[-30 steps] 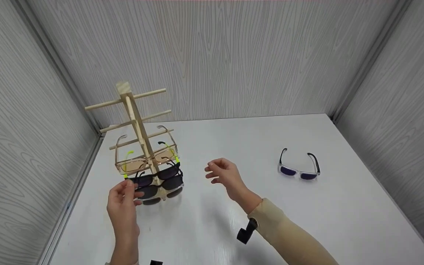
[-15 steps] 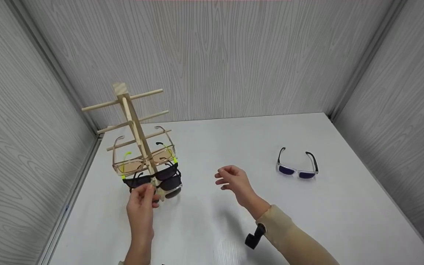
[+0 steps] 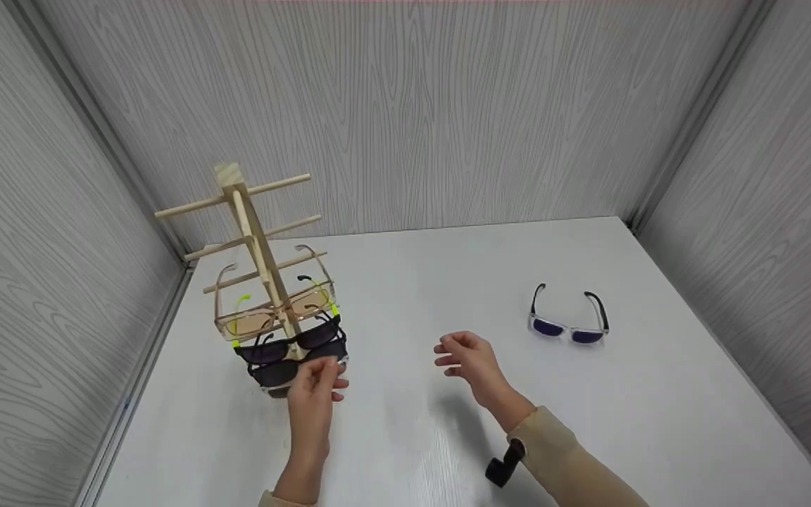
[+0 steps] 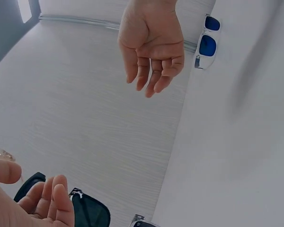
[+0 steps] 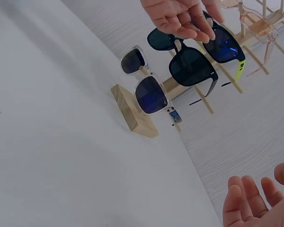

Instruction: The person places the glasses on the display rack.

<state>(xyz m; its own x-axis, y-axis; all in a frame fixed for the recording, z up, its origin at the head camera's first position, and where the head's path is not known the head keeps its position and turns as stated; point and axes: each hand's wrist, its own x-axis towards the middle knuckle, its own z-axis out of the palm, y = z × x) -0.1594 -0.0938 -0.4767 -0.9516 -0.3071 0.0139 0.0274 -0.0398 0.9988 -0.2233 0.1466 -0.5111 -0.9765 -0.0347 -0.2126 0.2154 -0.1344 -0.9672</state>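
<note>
A wooden eyewear rack [image 3: 254,225] stands at the left of the table, with several pairs hung one above another. Peach-tinted glasses [image 3: 250,324] are uppermost, above black sunglasses with neon yellow temples [image 3: 265,352]. Lower hang plain black sunglasses [image 5: 191,66] and clear-framed sunglasses [image 5: 151,94]. My left hand [image 3: 314,398] hovers before the lower pairs, fingers loosely bent, holding nothing; in the head view it covers part of them. To the right of the rack, my right hand [image 3: 476,370] is in the air over the table, fingers relaxed and holding nothing.
Another pair of sunglasses [image 3: 567,331], clear-fronted with dark temples and blue lenses, lies unfolded on the white table [image 3: 666,415] at the right. The rack's bare upper pegs [image 3: 279,184] stick out sideways. Grained panels [image 3: 405,113] enclose the table at the back and sides.
My left hand has moved right across the front of the lower sunglasses. My right hand has drifted right and slightly nearer to me. The glasses have stayed in place.
</note>
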